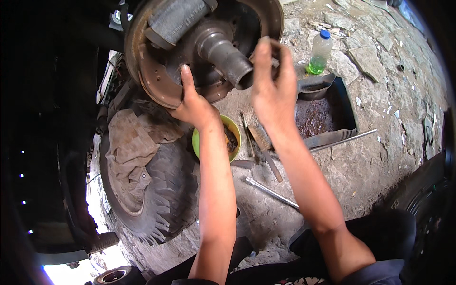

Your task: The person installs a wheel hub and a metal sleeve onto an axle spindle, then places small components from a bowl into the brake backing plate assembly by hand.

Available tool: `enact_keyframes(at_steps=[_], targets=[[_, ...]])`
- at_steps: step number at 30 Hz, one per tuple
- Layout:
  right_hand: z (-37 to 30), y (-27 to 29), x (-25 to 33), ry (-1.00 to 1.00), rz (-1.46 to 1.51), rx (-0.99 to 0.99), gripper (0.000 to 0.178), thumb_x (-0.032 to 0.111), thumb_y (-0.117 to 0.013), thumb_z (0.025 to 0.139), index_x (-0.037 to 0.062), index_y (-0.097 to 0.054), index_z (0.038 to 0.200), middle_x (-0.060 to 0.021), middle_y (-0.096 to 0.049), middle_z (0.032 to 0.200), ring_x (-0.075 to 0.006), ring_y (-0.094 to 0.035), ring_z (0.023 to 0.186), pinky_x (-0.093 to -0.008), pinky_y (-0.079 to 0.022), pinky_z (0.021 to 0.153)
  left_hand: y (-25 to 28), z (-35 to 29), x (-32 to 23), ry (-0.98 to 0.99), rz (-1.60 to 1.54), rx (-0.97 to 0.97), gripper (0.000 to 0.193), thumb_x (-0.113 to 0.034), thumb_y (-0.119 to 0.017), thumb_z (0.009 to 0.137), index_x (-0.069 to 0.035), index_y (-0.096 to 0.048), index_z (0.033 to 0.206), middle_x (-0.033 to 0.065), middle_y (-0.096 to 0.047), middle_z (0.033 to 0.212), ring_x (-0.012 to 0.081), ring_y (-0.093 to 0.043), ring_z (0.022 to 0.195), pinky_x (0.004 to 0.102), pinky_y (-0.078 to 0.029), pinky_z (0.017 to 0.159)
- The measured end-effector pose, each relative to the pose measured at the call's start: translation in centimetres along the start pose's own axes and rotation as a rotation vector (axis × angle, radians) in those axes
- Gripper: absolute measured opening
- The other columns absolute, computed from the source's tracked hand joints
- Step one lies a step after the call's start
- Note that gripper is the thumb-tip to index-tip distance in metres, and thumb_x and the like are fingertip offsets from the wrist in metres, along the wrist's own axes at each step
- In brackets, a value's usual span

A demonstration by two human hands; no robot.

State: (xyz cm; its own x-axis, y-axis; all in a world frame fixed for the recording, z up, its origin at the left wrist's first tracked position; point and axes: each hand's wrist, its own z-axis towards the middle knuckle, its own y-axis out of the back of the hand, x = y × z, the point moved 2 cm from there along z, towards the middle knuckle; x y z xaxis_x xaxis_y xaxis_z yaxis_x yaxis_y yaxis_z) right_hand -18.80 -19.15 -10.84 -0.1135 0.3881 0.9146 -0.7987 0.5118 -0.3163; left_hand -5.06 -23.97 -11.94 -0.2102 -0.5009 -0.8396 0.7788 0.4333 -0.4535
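Note:
A round, rusty brake backing plate (161, 88) fills the top middle, with a curved brake shoe (179, 21) on its upper left. From its centre a hollow metal spindle (225, 57) points toward me. My left hand (194, 107) grips the plate's lower rim, thumb on the inner face and fingers hidden behind. Just right of the spindle's open end is my right hand (274, 88), raised, with thumb and fingertips brought together near the plate's right rim. Whatever may be between those fingertips is too small or blurred to make out.
A knobbly tyre (173, 178) with a brown cloth (130, 147) lies left. Beneath my arms are a green bowl (196, 142) of small parts, a wire brush (260, 138) and a metal bar (273, 193). An oily tray (349, 102) and a bottle of green liquid (319, 54) stand right.

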Motion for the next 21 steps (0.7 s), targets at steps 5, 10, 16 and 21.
enact_keyframes(at_steps=[5, 10, 16, 21], targets=[[-1.7, -2.3, 2.1, -0.076, -0.004, 0.115, 0.042, 0.030, -0.065, 0.098, -0.0043, -0.056, 0.120, -0.0084, -0.065, 0.089, -0.0088, -0.059, 0.073, -0.0233, -0.047, 0.061, -0.1, 0.0, -1.2, -0.138, 0.032, 0.096, 0.058, 0.000, -0.072, 0.086, 0.004, -0.048, 0.139, 0.0136, -0.050, 0.143, 0.0225, -0.054, 0.121, 0.0369, -0.046, 0.105], [-1.6, -3.0, 1.8, 0.035, 0.069, 0.032, 0.033, 0.016, -0.067, 0.095, -0.0062, -0.055, 0.116, -0.0058, -0.064, 0.084, -0.0063, -0.058, 0.072, -0.0226, -0.047, 0.058, -0.6, -0.2, -0.9, -0.072, -0.030, 0.103, 0.057, 0.000, -0.071, 0.087, 0.004, -0.047, 0.139, 0.0136, -0.050, 0.143, 0.0226, -0.053, 0.122, 0.0371, -0.045, 0.105], [-1.8, -3.2, 2.2, -0.070, 0.093, 0.046, 0.030, 0.014, -0.067, 0.095, -0.0064, -0.054, 0.113, -0.0067, -0.064, 0.084, -0.0061, -0.058, 0.070, -0.0230, -0.047, 0.057, -0.2, -0.1, -1.4, -0.152, 0.064, 0.141, 0.061, -0.002, -0.072, 0.088, 0.004, -0.044, 0.142, 0.0138, -0.048, 0.145, 0.0225, -0.051, 0.125, 0.0366, -0.042, 0.107], [-1.8, -3.2, 2.0, 0.023, 0.042, 0.045, 0.028, 0.013, -0.065, 0.096, -0.0056, -0.051, 0.113, -0.0070, -0.063, 0.082, -0.0062, -0.057, 0.068, -0.0231, -0.046, 0.055, 1.1, -0.5, -1.9, -0.030, 0.194, 0.120, 0.065, -0.010, -0.073, 0.089, 0.004, -0.041, 0.144, 0.0141, -0.045, 0.147, 0.0212, -0.048, 0.127, 0.0357, -0.038, 0.109]])
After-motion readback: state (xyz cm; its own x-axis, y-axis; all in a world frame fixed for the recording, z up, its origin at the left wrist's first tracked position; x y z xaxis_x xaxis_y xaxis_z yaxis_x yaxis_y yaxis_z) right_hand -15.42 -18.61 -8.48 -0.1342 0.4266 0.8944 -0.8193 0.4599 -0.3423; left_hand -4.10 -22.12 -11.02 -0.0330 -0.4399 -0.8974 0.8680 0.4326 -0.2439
